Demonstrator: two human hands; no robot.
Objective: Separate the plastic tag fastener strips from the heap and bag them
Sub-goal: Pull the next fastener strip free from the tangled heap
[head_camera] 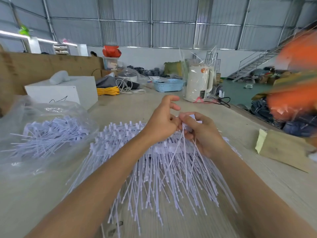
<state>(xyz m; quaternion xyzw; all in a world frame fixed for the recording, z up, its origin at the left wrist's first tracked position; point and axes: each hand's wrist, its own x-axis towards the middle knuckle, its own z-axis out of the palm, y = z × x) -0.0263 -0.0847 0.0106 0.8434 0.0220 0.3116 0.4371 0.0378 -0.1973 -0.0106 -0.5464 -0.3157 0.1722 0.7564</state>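
From the head camera we see the job partly done. A clear plastic bag (34, 121) lies near the table's left edge and already holds a good bundle of separated fastener strips (49, 134), their thin tails pointing back toward us. The heap (154, 169) of white plastic tag fasteners is large and fans across the middle of the table (34, 194), heads toward the far side and tails toward the near edge. We judge that most of the work is left: the heap looks bigger than what the bag holds.

Both our forearms reach forward over the heap, and the hands meet above its far part. Our right hand (200, 133) is curled around a small cluster of fasteners (187, 146), gripping it by the head end with thumb on top, and several tails hang from it down toward the heap. Our left hand (163, 124) pinches at the same cluster right against the right thumb; its index and middle fingers (171, 98) are lifted and loosely bent. We judge that we are peeling one strip away from the held cluster, though the exact pinch point is hidden between the hands.

At the table's far right corner stands a wrapped white kettle (199, 83); a wooden block (283, 148) lies at the right edge.
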